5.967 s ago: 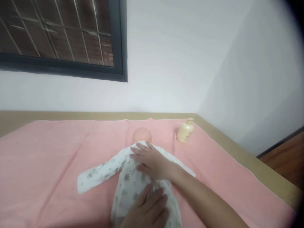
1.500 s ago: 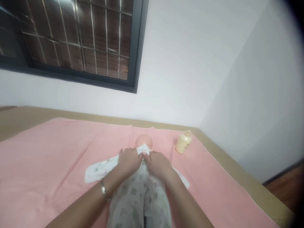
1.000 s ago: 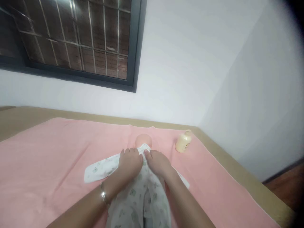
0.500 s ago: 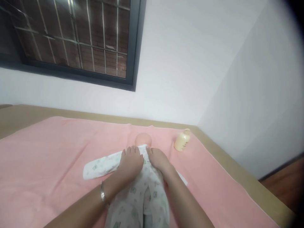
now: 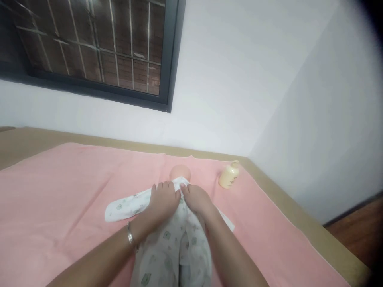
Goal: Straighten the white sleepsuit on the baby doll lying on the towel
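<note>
A baby doll lies on its back, its bald head (image 5: 180, 172) pointing away from me. White baby clothes (image 5: 167, 235) with small green prints cover its body, and one sleeve (image 5: 127, 206) spreads out to the left. At the left of the chest my left hand (image 5: 164, 199), with a silver bracelet at the wrist, is closed on the cloth near the collar. My right hand (image 5: 197, 198) pinches the collar's other side, thumb toward the middle. Both hands are close together just below the head. The right sleeve is mostly hidden behind my right forearm.
Under the doll a pink sheet (image 5: 83, 179) covers most of a tan surface (image 5: 305, 235). A cream pump bottle (image 5: 229, 176) stands on the sheet, right of the head. White walls and a barred window (image 5: 119, 52) rise behind.
The collar cloth is drawn slightly closer together and up toward the head. My right thumb has moved a little to the left. The camera view has shifted slightly.
</note>
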{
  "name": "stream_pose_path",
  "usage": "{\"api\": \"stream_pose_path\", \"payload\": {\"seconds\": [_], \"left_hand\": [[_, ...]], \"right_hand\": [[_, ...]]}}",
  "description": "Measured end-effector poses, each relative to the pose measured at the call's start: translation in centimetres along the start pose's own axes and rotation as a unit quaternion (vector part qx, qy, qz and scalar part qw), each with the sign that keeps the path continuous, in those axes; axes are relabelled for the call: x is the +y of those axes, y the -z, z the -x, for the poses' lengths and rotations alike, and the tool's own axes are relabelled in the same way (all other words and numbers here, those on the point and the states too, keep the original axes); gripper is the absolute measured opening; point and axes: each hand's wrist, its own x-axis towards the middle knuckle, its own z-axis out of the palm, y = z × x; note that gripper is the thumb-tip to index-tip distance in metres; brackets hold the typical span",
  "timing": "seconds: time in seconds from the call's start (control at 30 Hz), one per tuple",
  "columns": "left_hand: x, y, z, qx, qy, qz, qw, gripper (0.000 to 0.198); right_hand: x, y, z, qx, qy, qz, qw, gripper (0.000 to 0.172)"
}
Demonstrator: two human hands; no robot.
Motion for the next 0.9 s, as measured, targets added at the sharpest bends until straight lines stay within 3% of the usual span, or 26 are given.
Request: {"api": "stream_pose_path", "payload": {"seconds": [0.07,0.13,0.4,0.47,0.67,0.77,0.9], "left_hand": [[0.5,-0.3,0.6,0.034,-0.025,-0.044,0.998,0.037],[0.5,-0.3,0.6,0.031,-0.027,-0.047,0.998,0.037],[-2.0,0.4,-2.3,-0.128,0.031,0.144,0.981,0.056],[-1.6,0.5,-1.9,-0.124,0.037,0.128,0.983,0.057],[1.2,0.7,0.5,-0.029,0.011,-0.012,0.999,0.045],[1.0,0.6,-0.1,-0.054,0.02,0.011,0.998,0.048],[-1.0,0.5,-1.9,-0.128,0.041,0.111,0.985,0.06]], "right_hand": [[0.9,-0.7,-1.0,-0.002,-0.002,-0.014,1.0,0.071],[1.4,-1.0,-1.4,-0.004,0.001,-0.033,0.999,0.069],[-0.3,0.3,0.8,0.021,0.037,-0.001,0.999,0.065],[-0.2,0.1,0.6,0.016,0.025,-0.004,1.0,0.067],[1.6,-0.7,-1.2,-0.018,-0.012,-0.036,0.999,0.073],[2.0,-0.5,-1.3,-0.027,0.0,-0.052,0.998,0.073],[0.8,0.1,-0.1,-0.017,0.013,-0.016,1.0,0.073]]}}
